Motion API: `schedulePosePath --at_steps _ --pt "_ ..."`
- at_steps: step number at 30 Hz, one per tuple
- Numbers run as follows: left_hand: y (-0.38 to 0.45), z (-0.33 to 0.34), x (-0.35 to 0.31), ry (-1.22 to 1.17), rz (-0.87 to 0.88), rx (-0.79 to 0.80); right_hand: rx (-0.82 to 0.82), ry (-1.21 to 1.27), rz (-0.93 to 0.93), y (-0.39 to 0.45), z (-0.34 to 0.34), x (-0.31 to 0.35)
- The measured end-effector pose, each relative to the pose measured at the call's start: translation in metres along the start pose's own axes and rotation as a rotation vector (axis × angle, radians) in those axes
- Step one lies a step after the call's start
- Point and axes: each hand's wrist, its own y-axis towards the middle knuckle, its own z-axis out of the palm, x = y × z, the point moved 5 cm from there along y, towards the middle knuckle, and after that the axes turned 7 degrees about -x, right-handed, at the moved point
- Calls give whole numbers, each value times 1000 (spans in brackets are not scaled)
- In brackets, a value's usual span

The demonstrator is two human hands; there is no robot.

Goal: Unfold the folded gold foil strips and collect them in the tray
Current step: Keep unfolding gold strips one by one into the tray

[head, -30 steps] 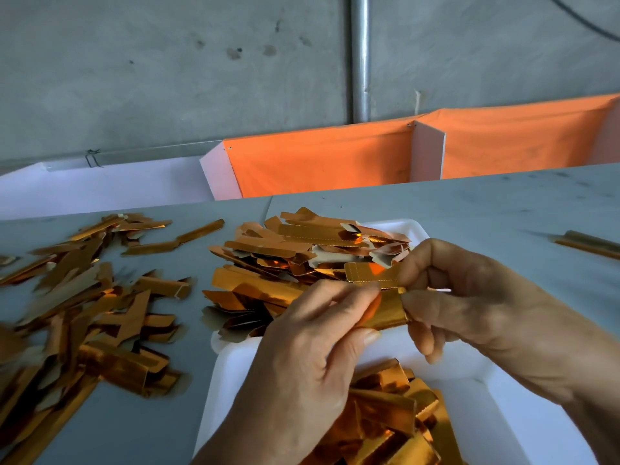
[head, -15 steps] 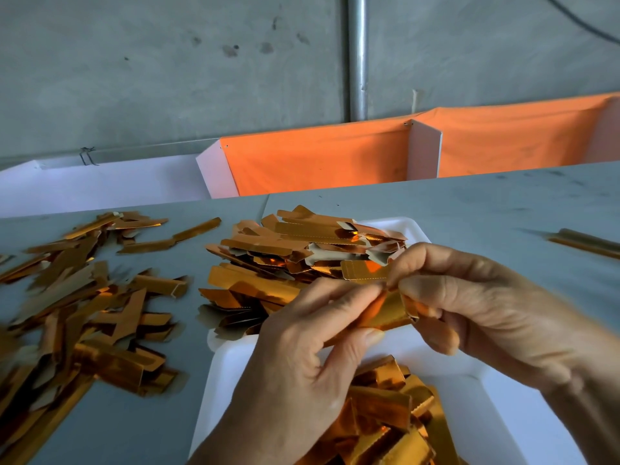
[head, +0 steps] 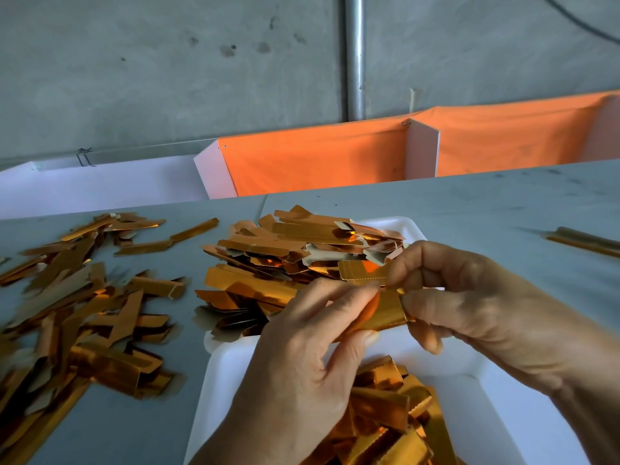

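Folded gold foil strip (head: 382,312) is pinched at both ends by left hand (head: 302,370) and right hand (head: 476,307) fingers; judged light, thin, crease-prone, best gripped at edges.

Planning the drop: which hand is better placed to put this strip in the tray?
Left hand: it pinches the strip directly above the tray; the right hand grips only its end.

tray (head: 476,380) centre | loose strips (head: 84,313) left (on table (head: 469,209)) | strip heap (head: 295,256) behind
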Motion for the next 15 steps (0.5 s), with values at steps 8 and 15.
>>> schedulePosePath --at_steps 8,15 --pt "1 0 -4 79 67 25 16 27 0 0 -1 -2" --pt "1 1 -7 125 118 -4 -29 -16 -60 2 -2 -2"
